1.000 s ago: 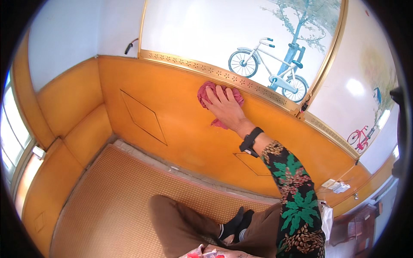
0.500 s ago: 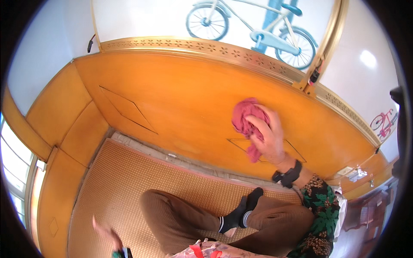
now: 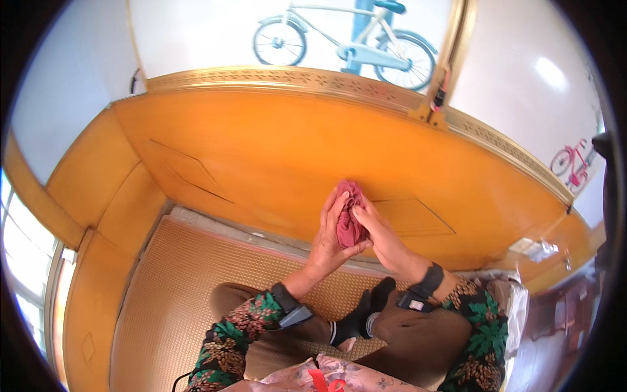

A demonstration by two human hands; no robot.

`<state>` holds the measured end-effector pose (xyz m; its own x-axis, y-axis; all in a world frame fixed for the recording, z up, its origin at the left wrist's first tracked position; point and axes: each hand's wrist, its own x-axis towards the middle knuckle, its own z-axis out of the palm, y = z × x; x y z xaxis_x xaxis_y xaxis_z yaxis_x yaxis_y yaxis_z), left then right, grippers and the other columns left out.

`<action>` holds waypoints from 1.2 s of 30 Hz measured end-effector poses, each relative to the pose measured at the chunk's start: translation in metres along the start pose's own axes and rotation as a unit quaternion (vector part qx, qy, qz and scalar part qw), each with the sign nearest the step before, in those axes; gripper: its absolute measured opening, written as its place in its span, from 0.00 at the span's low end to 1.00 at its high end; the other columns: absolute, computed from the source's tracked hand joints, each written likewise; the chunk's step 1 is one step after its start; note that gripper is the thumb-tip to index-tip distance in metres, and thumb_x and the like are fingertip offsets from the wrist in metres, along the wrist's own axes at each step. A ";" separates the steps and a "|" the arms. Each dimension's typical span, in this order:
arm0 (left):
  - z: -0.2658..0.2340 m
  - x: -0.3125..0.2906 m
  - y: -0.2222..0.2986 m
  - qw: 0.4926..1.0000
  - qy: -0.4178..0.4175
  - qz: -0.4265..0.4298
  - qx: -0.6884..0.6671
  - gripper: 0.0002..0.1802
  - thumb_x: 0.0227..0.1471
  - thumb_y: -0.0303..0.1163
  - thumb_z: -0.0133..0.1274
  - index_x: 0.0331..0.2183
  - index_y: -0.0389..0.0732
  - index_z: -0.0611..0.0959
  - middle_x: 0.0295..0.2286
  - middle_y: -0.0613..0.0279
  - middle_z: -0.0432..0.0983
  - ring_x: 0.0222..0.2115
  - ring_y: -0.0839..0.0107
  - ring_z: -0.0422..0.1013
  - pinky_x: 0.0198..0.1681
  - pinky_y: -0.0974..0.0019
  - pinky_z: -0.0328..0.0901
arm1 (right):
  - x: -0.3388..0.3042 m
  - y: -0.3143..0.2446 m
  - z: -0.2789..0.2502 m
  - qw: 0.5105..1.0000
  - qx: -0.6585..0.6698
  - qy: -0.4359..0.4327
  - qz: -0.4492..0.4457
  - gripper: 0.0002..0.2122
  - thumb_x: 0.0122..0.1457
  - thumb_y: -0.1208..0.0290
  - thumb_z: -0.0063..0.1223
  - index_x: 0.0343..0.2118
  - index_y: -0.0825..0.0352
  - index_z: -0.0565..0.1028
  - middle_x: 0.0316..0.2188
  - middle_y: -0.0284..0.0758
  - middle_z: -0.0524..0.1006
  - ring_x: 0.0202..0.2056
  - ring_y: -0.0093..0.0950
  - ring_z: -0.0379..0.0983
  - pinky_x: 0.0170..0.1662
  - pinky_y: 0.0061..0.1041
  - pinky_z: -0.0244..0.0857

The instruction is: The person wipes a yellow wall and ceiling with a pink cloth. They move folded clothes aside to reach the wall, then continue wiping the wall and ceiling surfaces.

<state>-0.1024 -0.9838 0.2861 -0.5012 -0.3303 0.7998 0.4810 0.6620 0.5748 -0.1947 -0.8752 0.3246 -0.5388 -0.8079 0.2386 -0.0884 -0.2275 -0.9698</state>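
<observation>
A crumpled dark pink cloth (image 3: 350,225) is bunched between my two hands, in front of the orange wooden panel (image 3: 274,150). My left hand (image 3: 326,240) grips it from the left, thumb toward the bottom of the bundle. From the right, my right hand (image 3: 379,236) closes on the same cloth with its thumb pressed into the folds. Both wrists wear dark bands, and the sleeves are patterned with flowers and leaves. Whether the cloth touches the panel I cannot tell.
I sit cross-legged on a tan woven mat (image 3: 157,294). Above the panel runs a gold perforated trim (image 3: 261,78) below a white surface with a blue bicycle picture (image 3: 372,55). A window (image 3: 26,268) is at far left. A grey ledge (image 3: 228,225) borders the mat.
My right hand has brought the cloth down and left from the panel. My left hand has risen from the lower left and taken hold of it too. The view has shifted slightly.
</observation>
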 end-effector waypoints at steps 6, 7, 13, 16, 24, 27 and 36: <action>-0.046 0.016 -0.023 0.992 0.118 -0.024 -0.049 0.38 0.49 0.25 0.68 0.59 0.40 0.69 0.52 0.52 0.73 0.53 0.60 0.71 0.58 0.60 0.66 | -0.028 -0.024 -0.027 0.971 -0.176 -0.160 -0.015 0.28 0.74 0.62 0.40 0.72 0.67 0.52 0.70 0.46 0.56 0.66 0.33 0.60 0.68 0.32 0.53; -0.058 0.030 -0.022 0.966 0.198 -0.071 -0.151 0.35 0.52 0.25 0.66 0.59 0.40 0.69 0.52 0.54 0.73 0.52 0.64 0.71 0.57 0.61 0.66 | -0.033 -0.028 -0.037 0.975 -0.160 -0.156 0.007 0.27 0.74 0.62 0.40 0.72 0.66 0.52 0.69 0.46 0.57 0.64 0.33 0.64 0.66 0.33 0.57; -0.157 0.147 -0.054 0.902 0.376 -0.022 -0.210 0.28 0.61 0.30 0.58 0.59 0.37 0.68 0.51 0.59 0.71 0.51 0.69 0.69 0.56 0.61 0.65 | -0.049 -0.026 -0.084 0.987 -0.135 -0.027 0.079 0.24 0.74 0.61 0.40 0.70 0.64 0.59 0.62 0.46 0.67 0.48 0.33 0.79 0.50 0.31 0.74; -0.165 0.153 -0.074 0.906 0.416 -0.003 0.079 0.34 0.59 0.27 0.59 0.63 0.38 0.65 0.54 0.54 0.66 0.54 0.62 0.66 0.59 0.58 0.62 | -0.052 -0.023 -0.100 0.989 -0.130 -0.001 0.074 0.24 0.74 0.59 0.42 0.68 0.65 0.62 0.59 0.45 0.69 0.45 0.33 0.80 0.46 0.29 0.75; -0.162 0.141 -0.080 0.879 0.350 0.050 0.321 0.46 0.54 0.31 0.63 0.68 0.41 0.58 0.62 0.39 0.54 0.60 0.47 0.58 0.64 0.52 0.56 | -0.059 -0.026 -0.133 0.985 -0.096 0.120 0.084 0.22 0.72 0.58 0.47 0.62 0.67 0.68 0.53 0.42 0.72 0.39 0.31 0.80 0.41 0.27 0.75; -0.148 0.144 -0.084 0.877 0.360 0.056 0.312 0.45 0.55 0.35 0.63 0.67 0.37 0.60 0.60 0.40 0.56 0.59 0.46 0.59 0.64 0.52 0.56 | -0.060 -0.026 -0.140 0.983 -0.083 0.142 0.079 0.21 0.72 0.59 0.47 0.60 0.67 0.70 0.52 0.42 0.73 0.38 0.31 0.81 0.40 0.27 0.75; -0.112 0.184 -0.059 0.870 0.452 -0.090 0.178 0.35 0.55 0.42 0.64 0.55 0.31 0.70 0.50 0.42 0.63 0.53 0.47 0.62 0.58 0.49 0.59 | -0.060 -0.030 -0.136 0.983 -0.070 0.154 0.066 0.18 0.70 0.65 0.50 0.58 0.69 0.72 0.50 0.38 0.75 0.37 0.28 0.81 0.38 0.24 0.74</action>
<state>-0.1425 -1.1585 0.4188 0.3023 -0.7368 0.6048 0.1193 0.6587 0.7429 -0.2740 -0.7462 0.3328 -0.7794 -0.6178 0.1041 -0.1031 -0.0373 -0.9940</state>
